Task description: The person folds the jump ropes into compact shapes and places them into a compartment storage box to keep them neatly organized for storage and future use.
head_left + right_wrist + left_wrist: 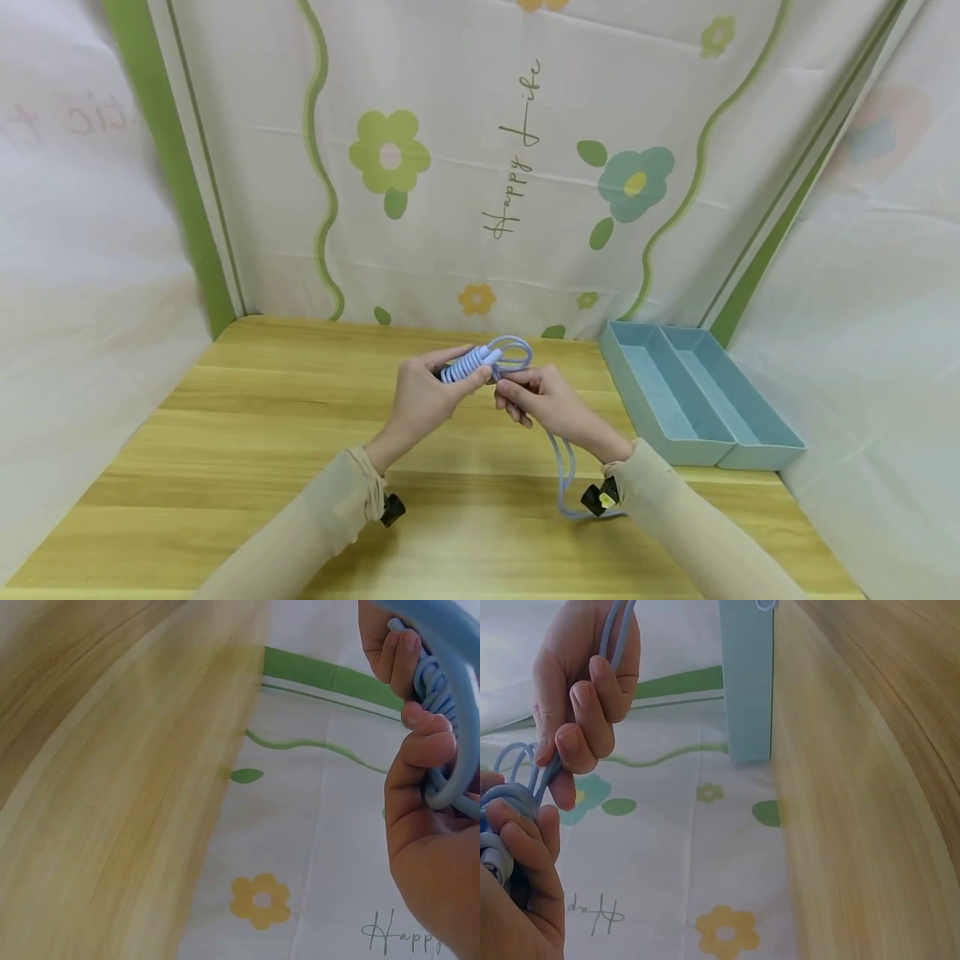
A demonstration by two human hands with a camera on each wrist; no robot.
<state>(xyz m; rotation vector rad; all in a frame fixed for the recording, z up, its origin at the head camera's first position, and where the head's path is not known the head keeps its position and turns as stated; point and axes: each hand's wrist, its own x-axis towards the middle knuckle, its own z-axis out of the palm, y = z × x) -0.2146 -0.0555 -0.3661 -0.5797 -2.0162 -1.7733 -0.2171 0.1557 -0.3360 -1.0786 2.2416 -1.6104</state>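
A light blue cable (468, 364) is wound in tight coils, with a loose loop standing out on the right of the bundle. My left hand (423, 398) grips the coils between thumb and fingers, above the table. Close beside it, my right hand (553, 406) pinches the cable where it leaves the bundle. Two strands hang from the right hand and run down towards the right wrist. In the left wrist view a pale plug-like end (496, 859) shows among the coils in the left palm. A thick cable strand (466, 697) crosses close to the right wrist camera.
A blue two-compartment tray (726, 443) stands at the right rear of the wooden table (247, 467). Behind the table hangs a white curtain (450, 225) with printed flowers. More white cloth encloses the left and right sides.
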